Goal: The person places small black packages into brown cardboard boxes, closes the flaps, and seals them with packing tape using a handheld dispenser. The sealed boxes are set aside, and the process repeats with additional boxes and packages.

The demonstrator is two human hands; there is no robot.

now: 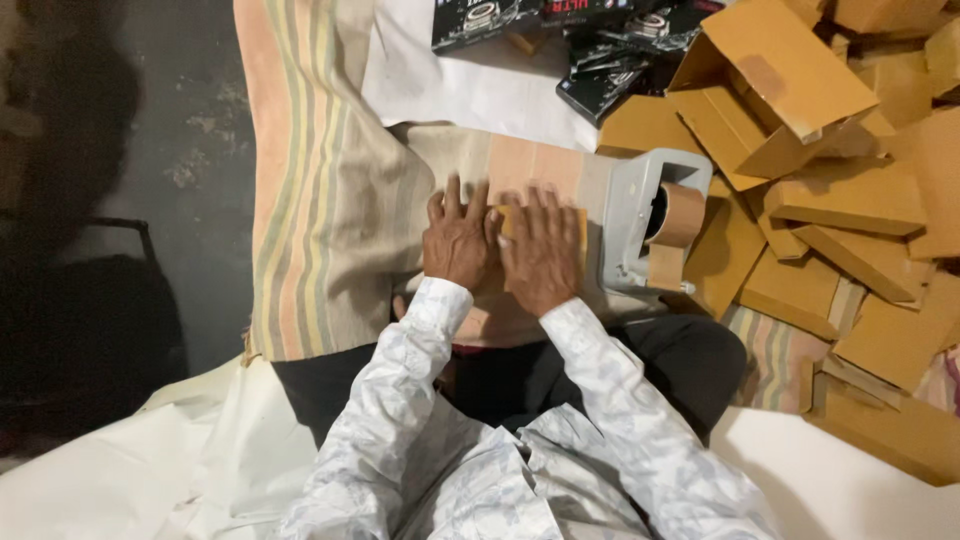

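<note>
A small flat brown cardboard box [572,222] lies on the striped cloth [330,200] in front of me. Both hands lie on it palm down. My left hand [458,238] covers its left end with fingers spread flat. My right hand [540,248] presses on its middle, so only the box's right edge and a bit of its top show. Just right of the box stands a grey tape dispenser [630,215] with a roll of brown tape [680,214].
A heap of flat and open brown cardboard boxes [850,200] fills the right side. Black printed boxes [600,40] lie on white paper [470,90] at the top. Dark floor [150,150] lies left; white sheeting [150,470] covers the bottom.
</note>
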